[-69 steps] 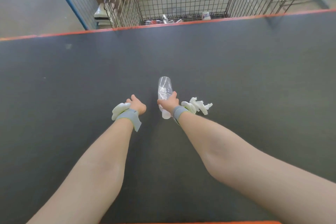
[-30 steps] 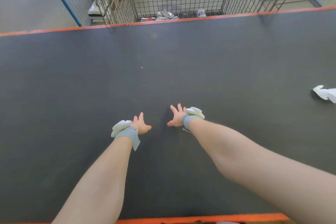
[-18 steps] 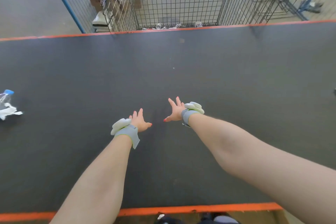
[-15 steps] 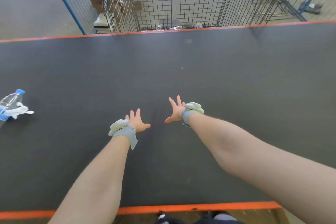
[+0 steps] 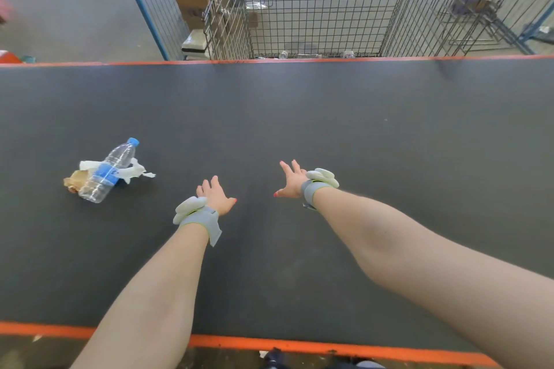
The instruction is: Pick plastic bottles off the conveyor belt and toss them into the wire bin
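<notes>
Both hands hover empty over the conveyor belt point(image 5: 329, 117): the left hand point(image 5: 215, 197) has its fingers loosely spread and slightly curled, palm down, and the right hand point(image 5: 290, 181) is splayed wider, fingers fanned toward twelve o'clock, neither touching anything. The step in hand looks like the reach for the next plastic bottle point(image 5: 107, 171), which lies at about nine o'clock from the left hand, well apart from it. That hand is the nearer one, so it is the natural choice. A good grab would come down over the middle of the body, around the blue label, with fingers wrapping the barrel rather than pinching the cap, and would lift straight up so the scraps stay behind. The bottle lies on its side, clear and seemingly empty, its blue cap pointing toward one o'clock and its base toward seven. It rests across crumpled white paper scraps point(image 5: 132, 172), with a brownish wad point(image 5: 74, 181) just beside its base, so a careless scoop could drag trash along. The thin wall will likely crush under a hard squeeze, so a moderate grip suits it. The wire bin point(image 5: 317, 9) stands at twelve o'clock beyond the belt's far orange edge, a few bottles already on its floor.
</notes>
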